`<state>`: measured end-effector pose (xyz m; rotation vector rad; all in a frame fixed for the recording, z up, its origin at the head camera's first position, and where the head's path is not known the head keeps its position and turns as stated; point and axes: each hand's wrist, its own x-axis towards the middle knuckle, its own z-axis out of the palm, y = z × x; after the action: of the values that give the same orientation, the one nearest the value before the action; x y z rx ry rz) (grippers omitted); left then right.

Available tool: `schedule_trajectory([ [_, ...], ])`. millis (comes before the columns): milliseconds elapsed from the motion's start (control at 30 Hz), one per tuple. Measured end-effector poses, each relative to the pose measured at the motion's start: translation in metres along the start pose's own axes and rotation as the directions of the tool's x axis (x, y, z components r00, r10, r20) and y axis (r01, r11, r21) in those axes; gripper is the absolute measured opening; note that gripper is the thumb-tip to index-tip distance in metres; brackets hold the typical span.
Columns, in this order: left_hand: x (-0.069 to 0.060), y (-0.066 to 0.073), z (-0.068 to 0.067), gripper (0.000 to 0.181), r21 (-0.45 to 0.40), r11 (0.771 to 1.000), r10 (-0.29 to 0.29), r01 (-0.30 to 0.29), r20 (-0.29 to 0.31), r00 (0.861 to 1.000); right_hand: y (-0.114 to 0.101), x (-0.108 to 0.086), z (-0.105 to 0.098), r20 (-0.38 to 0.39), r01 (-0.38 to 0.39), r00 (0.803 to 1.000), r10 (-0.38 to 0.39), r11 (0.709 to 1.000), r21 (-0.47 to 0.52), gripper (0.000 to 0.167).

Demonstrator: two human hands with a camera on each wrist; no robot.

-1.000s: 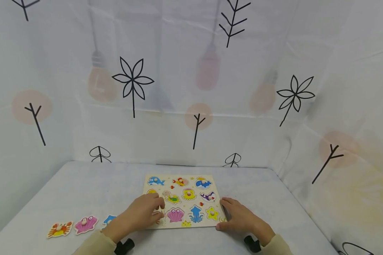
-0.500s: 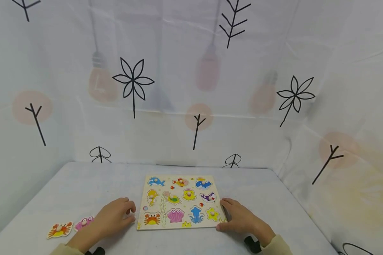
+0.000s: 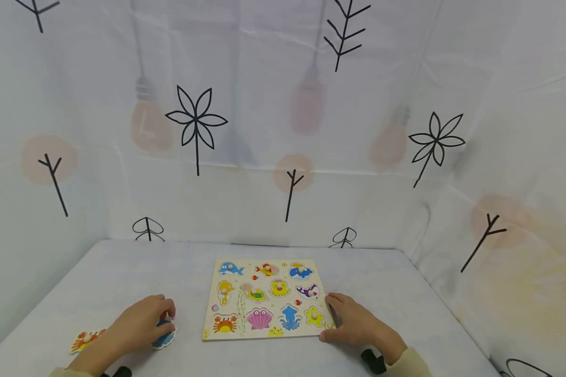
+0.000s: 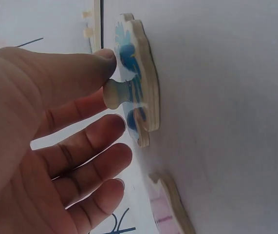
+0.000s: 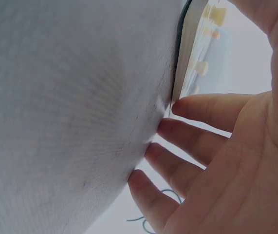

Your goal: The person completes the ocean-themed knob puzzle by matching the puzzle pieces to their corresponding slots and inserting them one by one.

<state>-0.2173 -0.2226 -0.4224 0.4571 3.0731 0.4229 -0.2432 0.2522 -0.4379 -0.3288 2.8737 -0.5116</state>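
A pale wooden peg puzzle board (image 3: 242,335) lies flat with sea-animal pictures; several spots show knobs. Left of it, my left hand (image 3: 139,323) is at a blue squid puzzle piece (image 3: 164,337). In the left wrist view, thumb and index finger pinch the knob (image 4: 112,94) of that squid piece, the other fingers loosely bent below. The piece appears to be at the tabletop. At the board's right edge rests my right hand (image 3: 358,324), thumb at the near corner. The right wrist view shows its fairly straight fingers (image 5: 192,139) on the table, the index tip touching the board's side.
A crab puzzle piece (image 3: 86,340) lies at the left, partly behind my left forearm. A pink shell piece (image 4: 165,214) shows in the left wrist view, hidden in the head view. A patterned white curtain (image 3: 245,204) stands behind the white table (image 3: 259,361).
My left hand has drawn back leftward from the board's near left part, passed over the tabletop and come to the squid piece's knob. The right hand and the board have stayed put.
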Motion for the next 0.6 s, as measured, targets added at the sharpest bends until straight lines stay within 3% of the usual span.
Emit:
schedule_trajectory([
  [367,-0.0049,-0.0007,-0.0037,0.022,-0.041,0.997,-0.062,0.064,0.070,0.996,-0.0018,-0.0006,0.0003,-0.012,-0.012,1.000,0.012,1.000,0.002,0.102],
  [600,-0.0075,-0.0029,-0.0031,0.019,-0.076,0.996,-0.032,0.039,0.091,0.995,-0.0026,-0.0010,0.0006,-0.015,-0.013,1.000,0.013,1.000,0.000,0.102],
])
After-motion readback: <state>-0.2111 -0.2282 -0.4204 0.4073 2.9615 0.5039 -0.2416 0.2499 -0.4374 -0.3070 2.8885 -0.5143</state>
